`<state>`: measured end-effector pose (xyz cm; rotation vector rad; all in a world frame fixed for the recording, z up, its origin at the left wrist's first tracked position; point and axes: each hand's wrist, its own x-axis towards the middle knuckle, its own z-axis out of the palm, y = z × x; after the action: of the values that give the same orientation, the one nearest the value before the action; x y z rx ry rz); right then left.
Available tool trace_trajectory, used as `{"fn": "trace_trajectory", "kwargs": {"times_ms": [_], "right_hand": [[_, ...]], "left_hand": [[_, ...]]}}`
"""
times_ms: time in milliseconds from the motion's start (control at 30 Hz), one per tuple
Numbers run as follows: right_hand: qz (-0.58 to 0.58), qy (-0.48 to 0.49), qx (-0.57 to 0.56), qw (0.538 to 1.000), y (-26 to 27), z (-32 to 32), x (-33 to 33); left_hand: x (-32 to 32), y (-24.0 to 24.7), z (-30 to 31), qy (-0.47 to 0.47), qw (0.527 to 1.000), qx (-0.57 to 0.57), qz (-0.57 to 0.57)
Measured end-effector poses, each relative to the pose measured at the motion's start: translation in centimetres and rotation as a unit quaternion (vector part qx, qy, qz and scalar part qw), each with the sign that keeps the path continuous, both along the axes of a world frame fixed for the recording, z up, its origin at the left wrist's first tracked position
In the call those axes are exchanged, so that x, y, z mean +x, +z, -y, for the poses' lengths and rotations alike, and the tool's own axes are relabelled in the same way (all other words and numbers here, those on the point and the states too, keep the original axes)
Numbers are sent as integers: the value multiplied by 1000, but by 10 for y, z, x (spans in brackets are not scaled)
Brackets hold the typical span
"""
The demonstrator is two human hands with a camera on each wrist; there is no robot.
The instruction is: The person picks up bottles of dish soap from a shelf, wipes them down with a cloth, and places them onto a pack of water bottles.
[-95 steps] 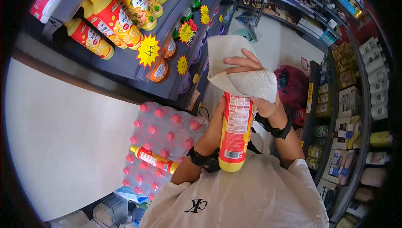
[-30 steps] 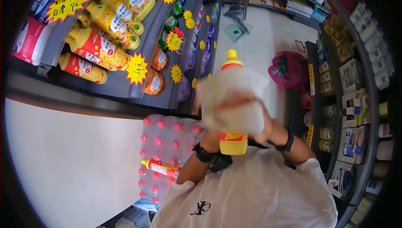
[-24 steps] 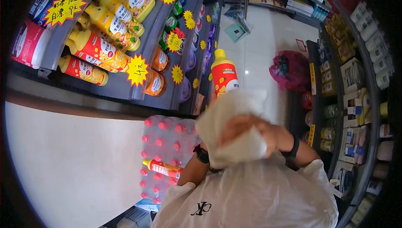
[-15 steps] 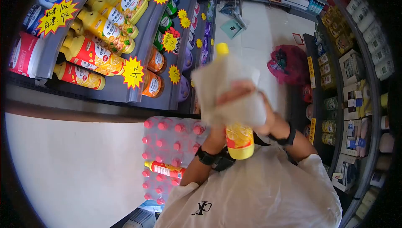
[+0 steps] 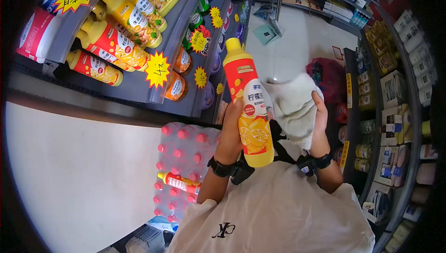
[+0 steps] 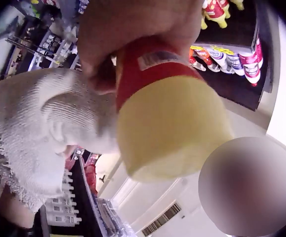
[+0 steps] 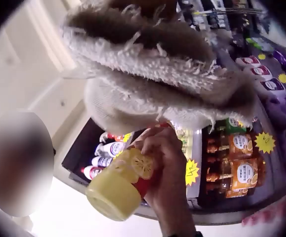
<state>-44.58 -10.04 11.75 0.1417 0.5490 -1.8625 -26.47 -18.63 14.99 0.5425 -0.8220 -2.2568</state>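
Note:
My left hand [image 5: 231,125] grips a red and yellow dish soap bottle [image 5: 251,109] round its middle, thumb on the front. The bottle's yellow cap points up and away, and its lemon-slice label faces the head camera. In the left wrist view the yellow base [image 6: 172,123] of the bottle is large and close. My right hand [image 5: 320,116] holds a whitish terry cloth [image 5: 295,104] just right of the bottle, thumb over the cloth and the other fingers hidden behind it. The cloth's frayed, folded edge [image 7: 148,74] fills the top of the right wrist view.
A similar bottle [image 5: 181,183] lies on a shrink-wrapped pack of pink-capped bottles [image 5: 179,153], beside a white surface [image 5: 83,178]. Shelves of cleaning bottles [image 5: 125,44] with yellow price stars stand at left, stocked shelves [image 5: 390,113] at right. A pink bag [image 5: 325,79] sits on the floor.
The cloth, wrapped over the bottle and rubbed quickly along it before, has moved off to the right. The bottle has been turned from its back label to its front.

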Motion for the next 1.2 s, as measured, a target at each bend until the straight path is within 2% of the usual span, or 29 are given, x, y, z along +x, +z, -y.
{"fn": "trace_trajectory", "kwargs": {"times_ms": [67, 133, 233, 300, 433, 467, 533, 700, 767, 800, 833, 900, 933, 967, 1033, 1067, 1100, 1167, 1200], "right_hand": [[-38, 17, 1, 999, -16, -2, 9], [-92, 23, -3, 995, -13, -5, 29], [-303, -27, 86, 949, -15, -9, 49], [-330, -28, 71, 941, -6, -9, 48], [-442, -73, 24, 894, 20, -9, 52], [-445, -58, 9, 893, 26, -7, 52], [-536, -68, 5, 842, 34, -5, 47], [-668, -39, -105, 736, 54, 21, 11], [-642, -30, -115, 757, 54, 28, 8], [-641, -8, -119, 758, 55, 27, 6], [-639, 14, -124, 759, 55, 25, 6], [-719, 127, -179, 660, 59, 8, 13], [-576, 206, -188, 768, 50, -6, 29], [-617, 207, -270, 710, 49, -9, 33], [-652, 191, -440, 587, 48, -15, 41], [-657, 231, -448, 561, 50, -13, 42], [-661, 270, -454, 533, 51, -12, 42], [-750, 167, -350, 535, 37, -4, 31], [-754, 184, -319, 544, 55, 12, 19]], "left_hand": [[-4, -2, 1, -13, 1000, 0, 28], [-15, -8, -2, 19, 999, 19, 34], [-40, -1, -10, 99, 994, 36, 28], [-46, 1, -11, 130, 989, 17, 65], [-43, -9, -8, 157, 965, -180, 110], [-42, -11, -6, 134, 969, -165, 125], [-41, -17, -4, 85, 975, -134, 153], [-47, -15, -19, -67, 997, 11, 28], [-38, -4, -20, -146, 985, 89, 21], [-36, -13, -16, -193, 978, 66, 37], [-36, -20, -21, -104, 989, 102, 11], [-40, -26, -34, 77, 981, 172, -42], [-40, -43, -14, -69, 885, 323, -327], [-39, -60, 6, -256, 705, 472, -462], [-25, -54, 28, -194, 872, 317, -318], [-21, -51, 22, -160, 877, 323, -319], [-19, -47, 17, -166, 896, 289, -292], [-13, -46, 3, -181, 929, 222, -235], [-12, -45, -3, -189, 942, 187, -207]]}}
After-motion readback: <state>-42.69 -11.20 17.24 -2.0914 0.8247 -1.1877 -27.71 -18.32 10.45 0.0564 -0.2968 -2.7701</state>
